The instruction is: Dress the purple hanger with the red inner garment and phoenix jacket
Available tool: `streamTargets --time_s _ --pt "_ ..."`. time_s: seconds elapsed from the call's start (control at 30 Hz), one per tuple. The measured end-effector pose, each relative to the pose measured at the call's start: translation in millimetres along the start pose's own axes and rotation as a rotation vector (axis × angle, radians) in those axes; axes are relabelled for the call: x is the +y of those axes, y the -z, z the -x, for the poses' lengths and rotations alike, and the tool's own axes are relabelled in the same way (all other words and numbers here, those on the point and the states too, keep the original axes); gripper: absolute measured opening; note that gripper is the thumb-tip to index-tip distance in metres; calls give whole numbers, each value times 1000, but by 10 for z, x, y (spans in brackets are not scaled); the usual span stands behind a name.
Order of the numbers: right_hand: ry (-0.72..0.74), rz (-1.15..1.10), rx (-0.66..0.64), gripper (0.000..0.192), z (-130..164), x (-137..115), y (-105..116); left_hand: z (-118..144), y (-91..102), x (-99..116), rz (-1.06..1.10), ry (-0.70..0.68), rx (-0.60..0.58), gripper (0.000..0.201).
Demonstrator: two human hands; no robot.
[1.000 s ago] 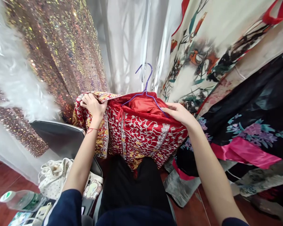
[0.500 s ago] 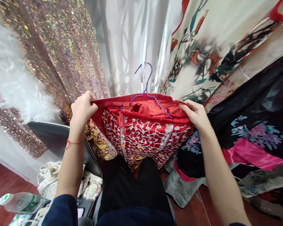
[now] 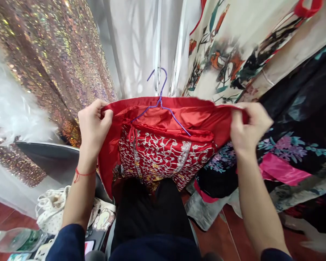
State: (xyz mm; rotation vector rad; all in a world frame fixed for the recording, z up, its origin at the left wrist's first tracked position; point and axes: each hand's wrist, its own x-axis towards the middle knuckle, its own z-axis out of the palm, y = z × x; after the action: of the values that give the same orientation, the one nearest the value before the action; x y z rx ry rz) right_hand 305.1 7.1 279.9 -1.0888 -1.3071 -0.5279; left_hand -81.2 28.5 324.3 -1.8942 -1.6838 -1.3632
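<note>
Two hands, left hand (image 3: 93, 125) and right hand (image 3: 248, 127), grip one red embroidered garment (image 3: 163, 152) stretched crosswise at chest height on a single purple hanger (image 3: 161, 105), hook pointing upward.

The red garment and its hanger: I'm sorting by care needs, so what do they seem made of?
The red garment looks like glossy satin, smooth and shiny inside, its outer face covered in raised silver and gold embroidery. The purple hanger looks like thin wire, probably coated; its line is very slim.
</note>
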Motion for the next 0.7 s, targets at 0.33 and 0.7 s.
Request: streamTargets --time_s 0.33,0.7 --pt "-36 133 -50 13 501 -318 370 767 -300 604 -47 -199 -317 32" --pt "-316 7 -301 13 1353 -557 344 1095 -1401 1086 377 -323 -516 13"
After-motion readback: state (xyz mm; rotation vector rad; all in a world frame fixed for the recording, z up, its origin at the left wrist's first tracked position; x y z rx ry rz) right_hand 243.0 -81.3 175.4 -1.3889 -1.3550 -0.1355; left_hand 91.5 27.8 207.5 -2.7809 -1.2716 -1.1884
